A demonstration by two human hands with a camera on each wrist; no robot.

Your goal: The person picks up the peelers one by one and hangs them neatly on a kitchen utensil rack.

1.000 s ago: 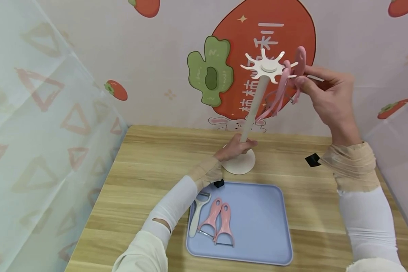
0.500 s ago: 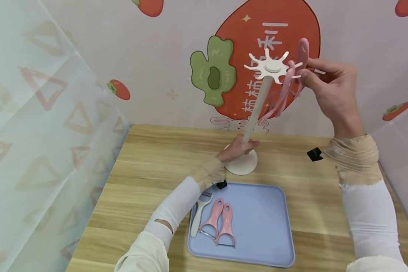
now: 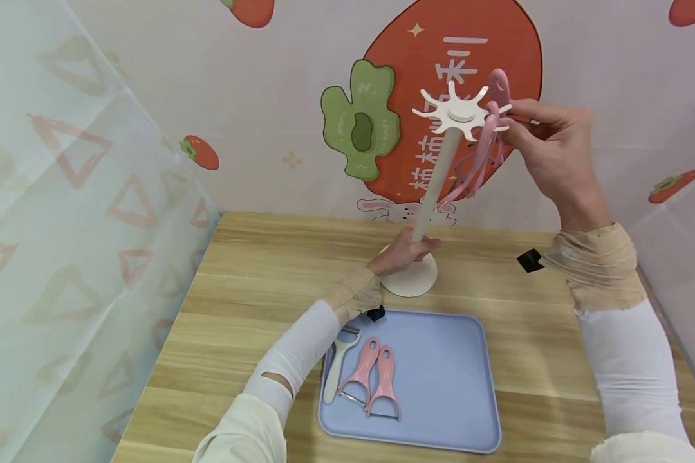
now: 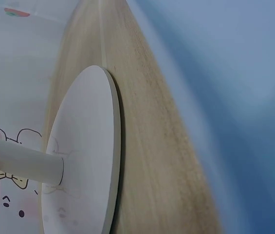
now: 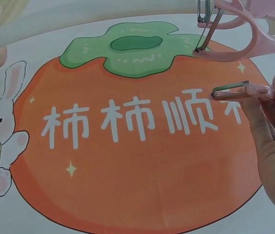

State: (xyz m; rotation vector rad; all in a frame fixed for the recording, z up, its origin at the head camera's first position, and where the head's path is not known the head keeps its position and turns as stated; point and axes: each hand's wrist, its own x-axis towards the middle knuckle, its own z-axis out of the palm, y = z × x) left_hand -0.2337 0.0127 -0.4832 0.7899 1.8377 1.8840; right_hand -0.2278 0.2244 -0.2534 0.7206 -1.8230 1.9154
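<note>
In the head view my left hand [image 3: 402,252] grips the pole [image 3: 437,186] of a white rack just above its round base [image 4: 86,156]. The rack's star-shaped top [image 3: 460,114] has several curved hooks. My right hand [image 3: 558,151] pinches a pink peeler [image 3: 499,87] by its handle, right at the hooks on the right side. Whether a hook passes through the handle's hole cannot be made out. Other pink peelers [image 3: 479,161] hang beside it, blades down. In the right wrist view the held peeler's blade [image 5: 232,90] points left, apart from the hanging ones [image 5: 249,36].
A blue tray [image 3: 440,373] lies in front of the rack on the wooden table [image 3: 237,308]. On its left side are two pink peelers [image 3: 385,379] and a white peeler [image 3: 337,370]. A patterned wall [image 3: 266,173] stands close behind the rack.
My right hand rose slightly, then shifted left with the pink peeler, bringing it closer to the rack's top. My left hand stays on the pole; the tray's peelers lie as before.
</note>
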